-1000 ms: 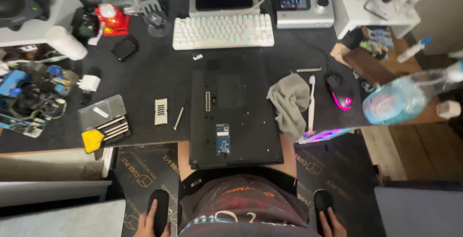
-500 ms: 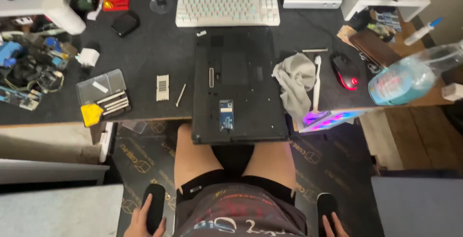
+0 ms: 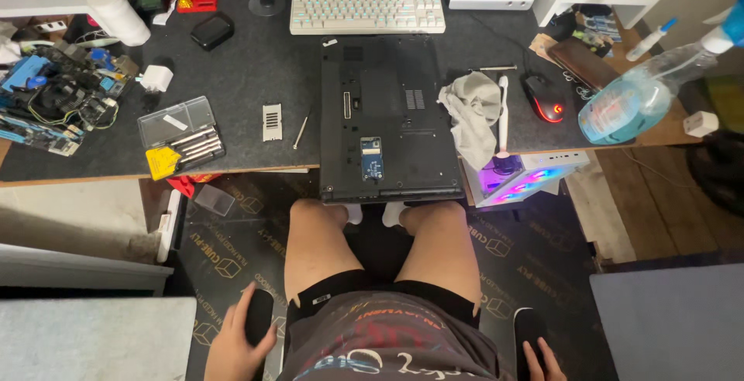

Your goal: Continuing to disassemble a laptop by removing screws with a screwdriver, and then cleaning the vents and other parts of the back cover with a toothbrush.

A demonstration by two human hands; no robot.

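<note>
Dark grey felt is covering the desk [image 3: 248,79], and one black laptop [image 3: 387,117] is lying on it upside down at the middle of the front edge, its long axis running from the front edge toward the back, its near end overhanging the person's knees. One white keyboard [image 3: 367,10] is sitting just behind it toward the back edge. One blue spray bottle [image 3: 628,106] is lying tilted at the right edge, and one grey cloth [image 3: 474,113] is crumpled just beside the laptop's right side, with one white tool [image 3: 503,113] lying across it. One clear case of screwdriver bits [image 3: 180,134] is resting near the front edge on the left, one black mouse [image 3: 542,96] with a red glow is sitting right of the cloth, and one small blue card [image 3: 372,158] is showing in the laptop's open bay.

Both hands are hanging well below the desk, apart from everything on it. The left hand [image 3: 232,346] is curling its fingers around the left armrest pad [image 3: 258,317]; the right hand [image 3: 540,362] is touching the right armrest pad [image 3: 529,327], mostly cut off, so how tightly it is closing cannot be told. The laptop is lying straight ahead between the two hands, about equally far from each.
</note>
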